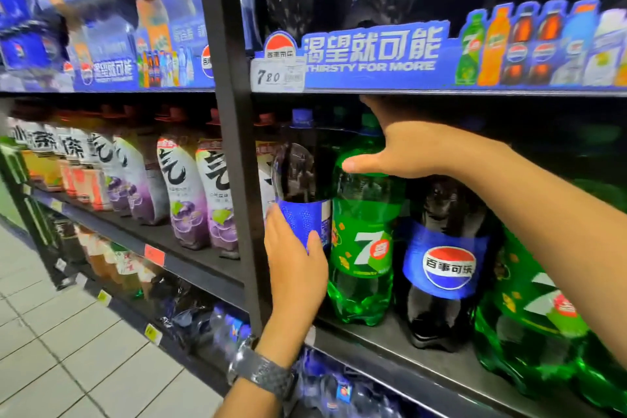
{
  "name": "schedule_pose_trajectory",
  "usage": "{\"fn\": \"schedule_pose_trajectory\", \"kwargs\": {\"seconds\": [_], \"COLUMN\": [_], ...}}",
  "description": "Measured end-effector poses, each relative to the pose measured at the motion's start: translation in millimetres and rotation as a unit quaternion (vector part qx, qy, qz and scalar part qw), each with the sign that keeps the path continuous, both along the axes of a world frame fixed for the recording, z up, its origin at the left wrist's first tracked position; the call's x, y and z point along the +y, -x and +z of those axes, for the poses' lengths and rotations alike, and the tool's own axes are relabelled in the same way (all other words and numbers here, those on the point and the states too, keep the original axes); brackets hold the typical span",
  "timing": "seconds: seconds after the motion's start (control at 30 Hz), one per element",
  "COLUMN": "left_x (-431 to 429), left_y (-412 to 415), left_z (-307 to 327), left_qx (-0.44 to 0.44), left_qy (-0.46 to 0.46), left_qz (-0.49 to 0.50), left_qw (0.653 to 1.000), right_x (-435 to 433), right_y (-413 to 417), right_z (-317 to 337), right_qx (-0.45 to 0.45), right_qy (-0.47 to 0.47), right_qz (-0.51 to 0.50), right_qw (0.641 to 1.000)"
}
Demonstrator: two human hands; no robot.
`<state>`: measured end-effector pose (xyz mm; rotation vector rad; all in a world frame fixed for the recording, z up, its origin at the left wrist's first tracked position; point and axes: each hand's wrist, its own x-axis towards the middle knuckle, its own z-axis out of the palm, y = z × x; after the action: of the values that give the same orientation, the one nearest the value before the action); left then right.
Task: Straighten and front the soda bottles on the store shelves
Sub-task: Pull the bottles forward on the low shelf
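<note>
Hands: left hand (296, 270) grips blue-labelled cola (303, 218), right hand (409, 150) spreads over 7Up bottle (364, 249).

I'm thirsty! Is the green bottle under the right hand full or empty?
Full. Liquid fills the green bottle up to its shoulder, under the right hand.
</note>
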<state>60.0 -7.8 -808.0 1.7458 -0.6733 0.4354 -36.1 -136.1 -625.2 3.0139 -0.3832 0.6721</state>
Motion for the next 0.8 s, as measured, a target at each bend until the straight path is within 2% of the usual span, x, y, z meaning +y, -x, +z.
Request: {"fn": "schedule_pose_trajectory", "kwargs": {"seconds": [0.17, 0.33, 0.43, 0.57, 0.63, 0.7, 0.8], "left_x": [-9.1, -11.9, -12.6, -10.6, -10.9, -12.7, -13.5], "left_y": [-5.4, -14.7, -20.9, -24.2, -21.2, -15.4, -9.1], "left_z": [-32.8, -54.3, -63.4, -71.9, -72.9, -72.5, -72.6], "left_qx": [0.048, 0.128, 0.140, 0.145, 0.138, 0.129, 0.112], "left_qy": [0.003, 0.017, 0.019, 0.029, 0.029, 0.032, 0.032], "left_qz": [0.022, 0.009, -0.011, -0.029, -0.018, 0.003, 0.025], "left_qw": [0.999, 0.992, 0.990, 0.989, 0.990, 0.991, 0.993], "right_x": [-8.9, -6.8, -5.4, 3.7, 16.2, 33.7, 54.2], "right_y": [-14.0, -14.4, -14.5, -14.6, -24.0, -42.5, -74.6], "right_z": [-3.3, -0.2, 1.5, 6.9, 11.7, 12.4, 5.6], "right_qx": [0.017, 0.024, 0.040, 0.081, 0.048, -0.003, -0.032], "right_qy": [-0.031, -0.033, -0.030, 0.048, 0.071, 0.053, 0.039], "right_qz": [-0.021, -0.032, -0.044, -0.064, -0.026, 0.022, 0.009], "right_qw": [0.999, 0.999, 0.998, 0.994, 0.996, 0.998, 0.999]}}
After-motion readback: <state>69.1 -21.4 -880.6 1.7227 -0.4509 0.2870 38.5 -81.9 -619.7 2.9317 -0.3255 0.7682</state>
